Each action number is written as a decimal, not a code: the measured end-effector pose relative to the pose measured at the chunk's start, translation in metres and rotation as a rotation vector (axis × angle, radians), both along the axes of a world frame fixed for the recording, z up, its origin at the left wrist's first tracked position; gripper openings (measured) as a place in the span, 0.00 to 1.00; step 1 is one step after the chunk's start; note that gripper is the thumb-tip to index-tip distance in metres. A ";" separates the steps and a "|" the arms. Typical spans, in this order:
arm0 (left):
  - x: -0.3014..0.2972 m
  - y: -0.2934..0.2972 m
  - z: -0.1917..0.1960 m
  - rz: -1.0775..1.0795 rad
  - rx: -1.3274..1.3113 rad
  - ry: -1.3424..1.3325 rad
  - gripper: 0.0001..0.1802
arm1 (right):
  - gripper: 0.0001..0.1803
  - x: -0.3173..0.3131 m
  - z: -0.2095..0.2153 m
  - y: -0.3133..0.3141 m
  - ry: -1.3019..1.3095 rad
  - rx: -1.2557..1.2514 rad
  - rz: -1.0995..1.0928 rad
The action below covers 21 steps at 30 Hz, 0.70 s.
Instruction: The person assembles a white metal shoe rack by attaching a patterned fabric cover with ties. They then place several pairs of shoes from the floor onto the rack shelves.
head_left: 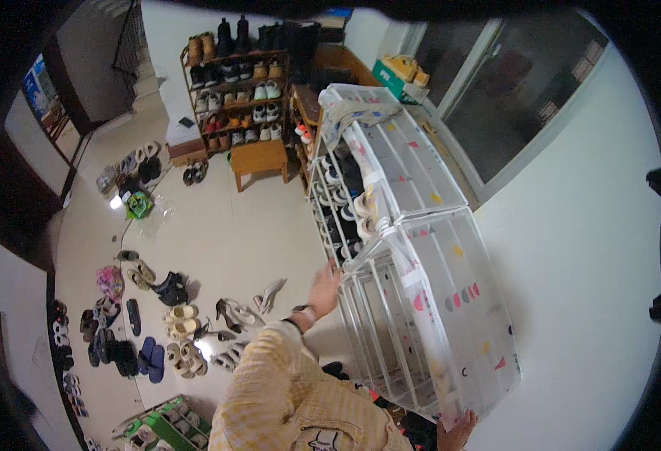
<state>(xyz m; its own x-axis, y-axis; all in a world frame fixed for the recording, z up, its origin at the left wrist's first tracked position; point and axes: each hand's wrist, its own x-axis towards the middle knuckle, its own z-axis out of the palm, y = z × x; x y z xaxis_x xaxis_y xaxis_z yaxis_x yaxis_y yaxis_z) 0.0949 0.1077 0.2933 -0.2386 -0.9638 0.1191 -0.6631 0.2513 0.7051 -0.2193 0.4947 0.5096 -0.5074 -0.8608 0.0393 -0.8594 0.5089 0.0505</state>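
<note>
Shoe rack (462, 270) is standing on the floor (217, 233) beside the wall (586, 301); the right hand (458, 433) is bending its fingers at the near corner, perhaps for steadiness, and the left hand (325, 291), fingers nearly straight, is flanking the far front corner, grips unclear

Soft, fairly even light; the glossy floor (221, 214) glares (two bright spots), and straight lines bow toward blackened edges.

White wall (601, 248) at 3 o'clock; dark glass window (526, 98) at 2. Wooden shoe rack (236, 110) at 11, low wooden stool (259, 155) before it. Pale, glossy floor (225, 233) at 9; light glare (205, 349) toward 7:30.
</note>
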 end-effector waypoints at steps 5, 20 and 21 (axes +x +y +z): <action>0.129 0.112 -0.097 0.175 0.636 -0.075 0.19 | 0.39 0.043 -0.012 -0.070 -0.100 0.041 0.204; 0.179 0.370 -0.123 0.716 1.129 0.031 0.19 | 0.20 0.120 -0.058 -0.287 -0.306 -0.037 0.954; 0.175 0.384 -0.127 0.724 1.149 0.058 0.19 | 0.19 0.126 -0.060 -0.297 -0.328 -0.012 0.975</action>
